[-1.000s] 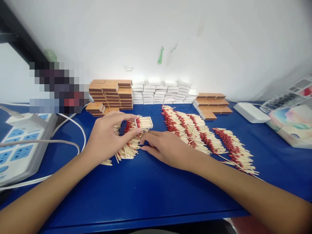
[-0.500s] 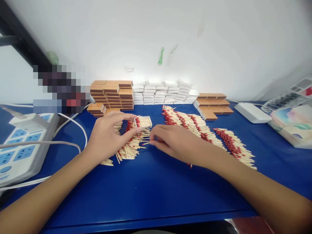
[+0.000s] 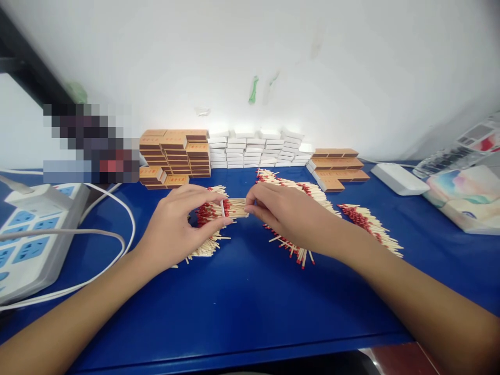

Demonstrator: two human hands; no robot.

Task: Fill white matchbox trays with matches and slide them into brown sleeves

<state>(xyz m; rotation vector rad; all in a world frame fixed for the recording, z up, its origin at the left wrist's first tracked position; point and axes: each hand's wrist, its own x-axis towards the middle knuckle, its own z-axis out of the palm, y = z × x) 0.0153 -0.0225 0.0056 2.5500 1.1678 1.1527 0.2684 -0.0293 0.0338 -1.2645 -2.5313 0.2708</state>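
Observation:
My left hand (image 3: pixel 177 221) pinches a small white matchbox tray (image 3: pixel 233 207) full of red-tipped matches, lifted a little above the blue table (image 3: pixel 242 307). My right hand (image 3: pixel 287 213) grips the tray's right end with closed fingertips. Under my left hand lies a loose pile of matches (image 3: pixel 207 234). A longer spread of matches (image 3: pixel 363 221) runs off to the right, partly hidden under my right wrist.
Stacks of brown matchbox sleeves (image 3: pixel 175 156) and white inner trays (image 3: pixel 253 148) line the wall, with more sleeves (image 3: pixel 338 166) at the right. A power strip (image 3: pixel 27 245) with cables lies at the left. A white box (image 3: pixel 398 178) and tissue packs (image 3: pixel 464 195) sit at the right.
My right hand has come up off the table and moved left and forward to the tray's right end. My left hand has tilted the tray and drawn it slightly nearer.

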